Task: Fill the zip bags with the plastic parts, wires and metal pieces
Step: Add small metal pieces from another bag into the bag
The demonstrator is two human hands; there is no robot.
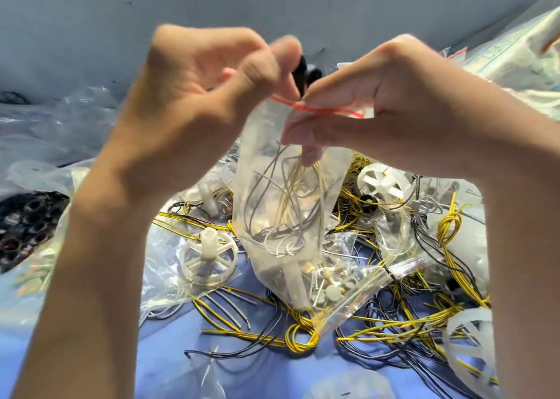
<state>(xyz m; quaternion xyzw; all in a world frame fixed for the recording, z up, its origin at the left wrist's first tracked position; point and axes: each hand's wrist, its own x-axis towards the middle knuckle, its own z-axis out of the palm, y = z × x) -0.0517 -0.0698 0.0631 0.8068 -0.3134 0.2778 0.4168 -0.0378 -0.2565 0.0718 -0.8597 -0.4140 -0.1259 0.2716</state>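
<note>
Fingers (pixel 306 126) of right hand (pixel 378 95) pinching zip bag (pixel 272 262) at its red-striped mouth, left hand (pixel 188 95) pinching black piece (pixel 299 65) just above it — wires (pixel 291 192) inside

Two bare hands hold up a clear zip bag (pixel 266 232) with a red strip at its mouth. The right hand (pixel 372 107) pinches the bag's rim, with fingers dipping inside. The left hand (pixel 194 95) pinches a small black part (pixel 303 68) just above the opening. Grey and yellow wires (pixel 291 192) coil inside the bag. Below, on a blue desk (pixel 169 362), lie tangled yellow and black loose wires (pixel 303 335), a white plastic wheel (pixel 209 254), and a smaller bag (pixel 339 289) holding little discs and metal pieces.
</note>
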